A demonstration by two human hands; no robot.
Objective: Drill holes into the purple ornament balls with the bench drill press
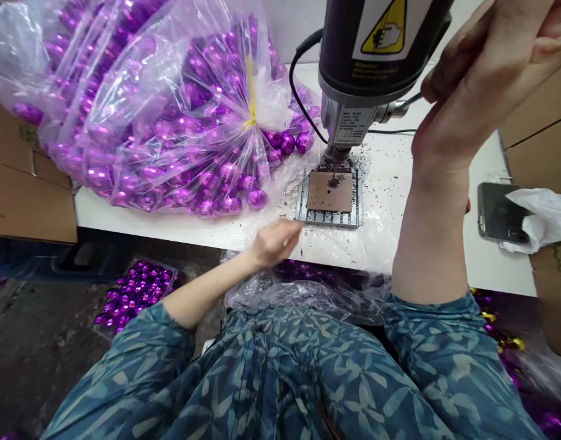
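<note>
My left hand (275,242) hovers at the front edge of the white table (170,226), fingers drawn together; nothing shows in them. Just beyond it lies the slotted metal base plate (329,215) of a small drill press (376,55), with a brown pad (330,190) covered in dark shavings. My right hand (486,73) is raised at the upper right, with its fingers curled around the end of the press's lever (399,110). A big clear bag of shiny purple balls (161,116) fills the table's left side.
A phone (498,214) and crumpled white tissue (544,217) lie on the table's right. Cardboard boxes (24,183) stand at the left, and a tray of purple balls (136,292) sits on the floor. Clear plastic (303,290) with more balls rests in my lap.
</note>
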